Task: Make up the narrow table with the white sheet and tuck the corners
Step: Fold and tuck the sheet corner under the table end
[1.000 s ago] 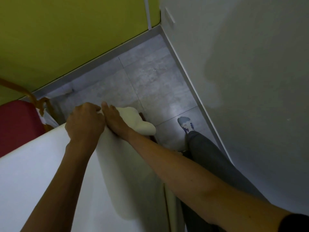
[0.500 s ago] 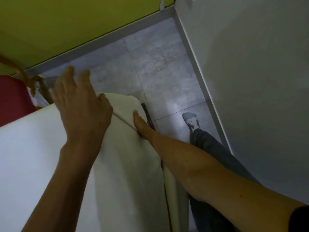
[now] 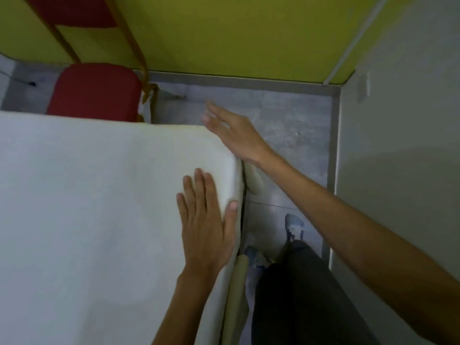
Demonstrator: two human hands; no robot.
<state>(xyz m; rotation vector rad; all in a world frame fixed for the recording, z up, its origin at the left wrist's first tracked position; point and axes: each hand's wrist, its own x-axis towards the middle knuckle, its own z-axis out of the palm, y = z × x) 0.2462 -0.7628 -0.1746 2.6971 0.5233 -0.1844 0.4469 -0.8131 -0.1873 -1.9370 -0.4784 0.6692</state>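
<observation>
And there's the white sheet [image 3: 87, 207], filling most of our view, spread smooth over the narrow table [image 3: 239, 272] right out to the far right corner. That's the big change: a second ago that corner poked out bare and cream with both hands bunched on it, and now we see the cloth drawn over it and down the side. We'd call this corner near enough done. What's left is a smoothing pass and, we'd judge, the other corners, which we can't see from here.

Behind it stand the yellow wall [image 3: 224, 33] and the grey floor [image 3: 286, 125], with a red chair [image 3: 94, 92] just beyond the far edge.

Now the hands. The left hand [image 3: 206, 227], clenched on the cloth a moment back, has let go and lies palm down on the sheet near the right edge, fingers straight, thumb at the fold, pressing it flat. The right hand [image 3: 236, 135] has come up from the side of the table. It sits at the corner, heel against the cloth, fingers straight and blurred, gripping nothing that we can make out.

Smaller still, a stub of cream padding [image 3: 254, 181] shows below the corner, outside the sheet, and a shoe [image 3: 295, 225] rests on the tiles.

Containers? None in view, so nothing to report there.
</observation>
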